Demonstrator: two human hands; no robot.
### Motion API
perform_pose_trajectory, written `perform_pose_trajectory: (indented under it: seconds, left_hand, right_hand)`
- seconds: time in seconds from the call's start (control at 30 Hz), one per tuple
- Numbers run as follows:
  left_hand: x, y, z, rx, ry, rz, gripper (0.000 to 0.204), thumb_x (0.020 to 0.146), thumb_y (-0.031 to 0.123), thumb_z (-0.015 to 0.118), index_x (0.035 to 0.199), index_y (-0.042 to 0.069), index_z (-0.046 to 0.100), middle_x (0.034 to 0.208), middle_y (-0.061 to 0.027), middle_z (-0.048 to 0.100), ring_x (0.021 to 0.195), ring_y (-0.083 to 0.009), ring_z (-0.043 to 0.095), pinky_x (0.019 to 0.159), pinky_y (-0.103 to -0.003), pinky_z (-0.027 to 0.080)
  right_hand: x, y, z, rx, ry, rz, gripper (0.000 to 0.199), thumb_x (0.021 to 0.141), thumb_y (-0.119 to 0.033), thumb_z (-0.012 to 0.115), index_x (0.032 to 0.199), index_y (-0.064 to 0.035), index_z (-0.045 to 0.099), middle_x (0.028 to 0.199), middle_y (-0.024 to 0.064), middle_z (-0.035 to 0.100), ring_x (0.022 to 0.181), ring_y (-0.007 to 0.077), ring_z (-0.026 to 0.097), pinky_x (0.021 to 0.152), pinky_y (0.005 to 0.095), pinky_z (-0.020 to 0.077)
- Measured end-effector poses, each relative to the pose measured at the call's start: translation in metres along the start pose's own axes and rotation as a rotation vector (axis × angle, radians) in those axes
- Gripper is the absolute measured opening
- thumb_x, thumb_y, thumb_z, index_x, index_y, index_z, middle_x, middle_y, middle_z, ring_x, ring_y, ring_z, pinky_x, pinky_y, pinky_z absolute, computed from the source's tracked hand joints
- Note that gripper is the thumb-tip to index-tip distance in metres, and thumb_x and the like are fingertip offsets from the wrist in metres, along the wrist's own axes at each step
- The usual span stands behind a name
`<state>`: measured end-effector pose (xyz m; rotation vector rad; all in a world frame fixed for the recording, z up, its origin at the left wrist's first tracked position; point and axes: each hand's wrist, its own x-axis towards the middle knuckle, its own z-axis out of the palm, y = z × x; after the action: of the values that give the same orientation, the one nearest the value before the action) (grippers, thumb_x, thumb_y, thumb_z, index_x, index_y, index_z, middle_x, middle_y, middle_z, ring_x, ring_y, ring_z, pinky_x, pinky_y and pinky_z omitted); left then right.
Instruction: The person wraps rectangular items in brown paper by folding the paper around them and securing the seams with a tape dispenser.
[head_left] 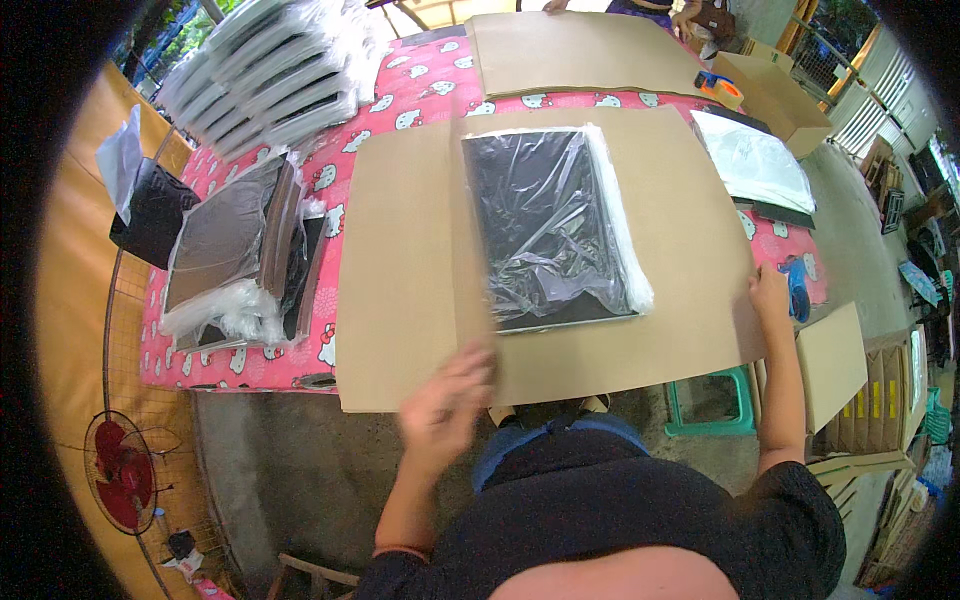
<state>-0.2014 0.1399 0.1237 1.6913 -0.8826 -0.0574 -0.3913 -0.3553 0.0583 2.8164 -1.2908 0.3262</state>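
Head camera is showing you leaning over a large flat cardboard sheet (560, 260) that is lying across the table (420, 85). Your left hand (447, 405) is hovering at the sheet's near edge, blurred by motion, with fingers spread and nothing in its grip. Your right hand (770, 292) is resting on the sheet's right edge, fingers curled over it; whether it is pinching or merely steadying, I cannot tell. A flat black panel in clear plastic wrap (548, 228) is sitting on the middle of the cardboard, just right of a crease running front to back.

To handle this well, you are probably best keeping the right hand pressing the edge down so the sheet is not sliding, and bringing the left hand flat under the left flap near the crease, so the fold is following that line and the panel is staying square.

A pink patterned cloth is covering the table. To your left, a stack of wrapped panels (235, 250) is leaning beside the sheet, and more wrapped stacks (265, 75) are fanning out at the far left corner. A second cardboard sheet (580, 50) is lying beyond, with another person's hand at its far edge. A tape dispenser (720, 88) is sitting on an open carton (780, 100) at the right. A red floor fan (122, 475) is standing on the concrete floor, and a green stool (715, 400) is tucked under the table.
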Motion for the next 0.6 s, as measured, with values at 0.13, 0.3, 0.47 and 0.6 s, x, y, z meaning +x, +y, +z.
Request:
perform_pose_trajectory:
  seconds: [0.13,0.3,0.47,0.6]
  left_hand:
    - [0.019,-0.031,0.073,0.232,-0.472,0.293,0.018,0.079,0.01,0.062,0.095,0.002,0.06,0.106,-0.0145,0.062,0.106,-0.0335,0.056,0.093,-0.044,0.042]
    - [0.012,-0.069,0.138,0.311,-0.925,0.194,0.03,0.084,0.018,0.056,0.11,0.003,0.054,0.115,-0.0157,0.055,0.114,-0.0302,0.049,0.101,-0.043,0.032]
    - [-0.021,-0.107,0.123,-0.066,-0.735,0.16,0.039,0.085,0.015,0.055,0.123,0.009,0.049,0.128,-0.0154,0.047,0.114,-0.0275,0.046,0.099,-0.039,0.034]
    - [0.075,-0.086,0.008,-0.588,-0.926,-0.525,0.021,0.086,0.027,0.059,0.09,0.009,0.07,0.09,-0.0047,0.068,0.084,-0.017,0.063,0.08,-0.031,0.049]
  right_hand:
    - [0.004,-0.095,-0.083,0.521,-0.424,-0.296,0.02,0.074,-0.017,0.058,0.075,0.0037,0.057,0.08,0.0185,0.062,0.068,0.0304,0.06,0.063,0.0396,0.0464]
    - [-0.037,-0.279,-0.046,0.891,-0.523,-0.933,0.026,0.076,-0.022,0.058,0.08,0.004,0.061,0.133,0.032,0.032,0.129,0.0419,0.024,0.105,0.0468,0.0234]
    - [-0.078,-0.347,0.02,0.424,-0.544,-1.024,0.038,0.08,-0.032,0.051,0.085,0.0033,0.065,0.126,0.039,0.034,0.126,0.0465,0.027,0.102,0.0513,0.0229]
    - [-0.008,-0.309,-0.013,1.002,-1.062,-0.414,0.033,0.086,-0.027,0.053,0.077,0.0018,0.065,0.075,0.0109,0.066,0.067,0.0153,0.063,0.062,0.0309,0.0492]
